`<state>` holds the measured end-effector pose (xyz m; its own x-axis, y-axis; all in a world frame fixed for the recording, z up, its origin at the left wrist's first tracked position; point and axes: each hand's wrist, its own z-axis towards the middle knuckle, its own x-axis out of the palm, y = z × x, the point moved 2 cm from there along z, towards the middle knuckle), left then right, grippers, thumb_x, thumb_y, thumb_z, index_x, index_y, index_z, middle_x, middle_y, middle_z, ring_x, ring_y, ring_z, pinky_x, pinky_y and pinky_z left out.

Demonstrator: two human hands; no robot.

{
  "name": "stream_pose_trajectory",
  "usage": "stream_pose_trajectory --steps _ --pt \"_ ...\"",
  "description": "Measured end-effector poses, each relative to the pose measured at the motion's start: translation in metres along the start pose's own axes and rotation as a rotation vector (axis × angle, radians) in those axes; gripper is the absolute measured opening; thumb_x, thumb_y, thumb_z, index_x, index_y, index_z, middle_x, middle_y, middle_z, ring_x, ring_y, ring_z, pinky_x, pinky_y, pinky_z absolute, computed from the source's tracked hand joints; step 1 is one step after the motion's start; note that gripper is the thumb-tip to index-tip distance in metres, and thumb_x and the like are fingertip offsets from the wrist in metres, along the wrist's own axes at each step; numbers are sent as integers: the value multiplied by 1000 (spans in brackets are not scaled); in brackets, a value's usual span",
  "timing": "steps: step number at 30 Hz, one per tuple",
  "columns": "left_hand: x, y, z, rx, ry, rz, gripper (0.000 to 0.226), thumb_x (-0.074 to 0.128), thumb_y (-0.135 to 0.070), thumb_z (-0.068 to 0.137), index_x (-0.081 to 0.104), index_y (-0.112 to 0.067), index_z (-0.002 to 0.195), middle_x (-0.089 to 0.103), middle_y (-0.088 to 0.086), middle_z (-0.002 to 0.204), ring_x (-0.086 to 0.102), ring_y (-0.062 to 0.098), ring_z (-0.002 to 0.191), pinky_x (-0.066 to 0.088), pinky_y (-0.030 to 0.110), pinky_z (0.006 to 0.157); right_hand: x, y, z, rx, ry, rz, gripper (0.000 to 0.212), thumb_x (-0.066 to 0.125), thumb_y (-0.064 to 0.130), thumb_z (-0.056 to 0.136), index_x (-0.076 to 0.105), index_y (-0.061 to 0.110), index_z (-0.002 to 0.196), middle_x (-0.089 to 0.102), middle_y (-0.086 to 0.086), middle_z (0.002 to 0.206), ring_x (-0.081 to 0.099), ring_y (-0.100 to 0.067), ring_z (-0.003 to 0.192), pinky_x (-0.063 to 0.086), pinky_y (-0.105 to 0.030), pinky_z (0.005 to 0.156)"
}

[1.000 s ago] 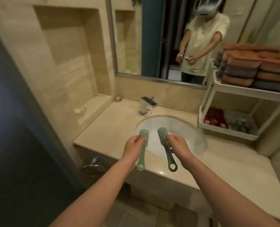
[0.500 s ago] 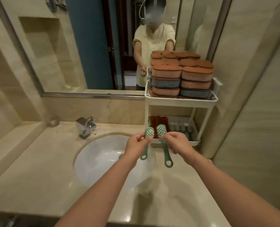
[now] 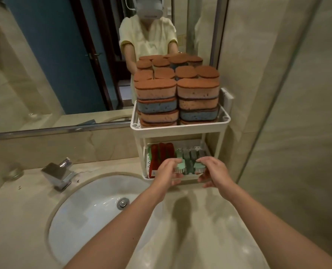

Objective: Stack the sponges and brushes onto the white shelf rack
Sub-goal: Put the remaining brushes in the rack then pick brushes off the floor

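Across the bottom, from 4 to 8 o'clock, a beige counter (image 3: 209, 239); above it, at 10 o'clock, a mirror (image 3: 44, 65). Sunk into the counter at 7 o'clock, a white sink (image 3: 95, 210), with a tap (image 3: 57, 174) at its 10 o'clock. At 1 o'clock from the sink, the white rack (image 3: 180, 129): upper tray packed with sponges (image 3: 157, 90) in stacks, lower tray (image 3: 146, 162) already lined with red brushes (image 3: 161, 156) at its 9 o'clock end and grey and green brushes (image 3: 192, 153) in a row toward 3 o'clock.

At the lower tray's front edge, both hands side by side: the left hand (image 3: 166, 171) with fingers (image 3: 172, 163) curled over one green brush (image 3: 179, 167), the right hand (image 3: 213, 171) gripping a second green brush (image 3: 200, 168) the same way. Brush heads just past the fingertips toward 12 o'clock, bristles turned down and toward 6 o'clock, over or just inside the front edge. Cannot tell whether touching the tray floor. Handles hidden under the hands, so the long axis only a guess: probably 12 to 6 o'clock, heads leading in. Room for them, by judgement, in the tray's front strip, straight at 12 o'clock of the fingertips. Neither hand clearly nearer, the left one closer to the red brushes.

Against half a second ago: then held upright above the sink's 3 o'clock rim, heads up and handles hanging, short of the rack. Now lowered, tipped forward and brought to the tray's mouth, with the rack nearer in view. Judged late in the placing step, release not yet made
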<state>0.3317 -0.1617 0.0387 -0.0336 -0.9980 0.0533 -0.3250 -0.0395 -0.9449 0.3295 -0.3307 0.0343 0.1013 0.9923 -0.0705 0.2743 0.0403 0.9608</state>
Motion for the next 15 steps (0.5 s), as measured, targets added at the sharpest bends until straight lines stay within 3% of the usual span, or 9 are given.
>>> stream_pose_trajectory --steps 4,7,10,12,15 --pt "4 4 29 99 -56 199 16 47 -19 99 63 -23 101 58 -9 106 56 10 91 51 28 74 1 -4 22 8 -4 -151 17 48 14 98 61 23 104 64 -9 88 62 -14 48 46 -25 39" --pt "6 7 51 103 -81 273 17 47 -11 97 61 -19 105 56 -6 107 54 14 98 46 27 82 0 -5 39 4 -14 -236 15 48 12 98 49 17 113 58 -7 81 53 -12 46 35 -23 36" --pt "7 9 73 -7 -95 285 17 49 -12 97 59 -21 108 54 -3 109 53 18 101 48 30 89 1 -9 58 63 -9 -251 30 54 13 96 37 16 120 60 -9 99 60 -18 68 45 -26 44" --pt "7 13 90 -68 -99 309 14 52 -13 96 59 -24 100 57 1 109 56 19 100 50 30 89 4 -12 73 86 -12 -246 32 55 10 95 41 11 124 62 -13 110 65 -27 85 56 -34 60" --pt "8 19 112 -103 -72 311 13 59 -13 93 57 -26 90 61 7 113 59 23 102 52 34 90 7 -20 93 95 -39 -279 27 54 8 96 52 12 123 63 -13 115 63 -26 90 50 -28 57"
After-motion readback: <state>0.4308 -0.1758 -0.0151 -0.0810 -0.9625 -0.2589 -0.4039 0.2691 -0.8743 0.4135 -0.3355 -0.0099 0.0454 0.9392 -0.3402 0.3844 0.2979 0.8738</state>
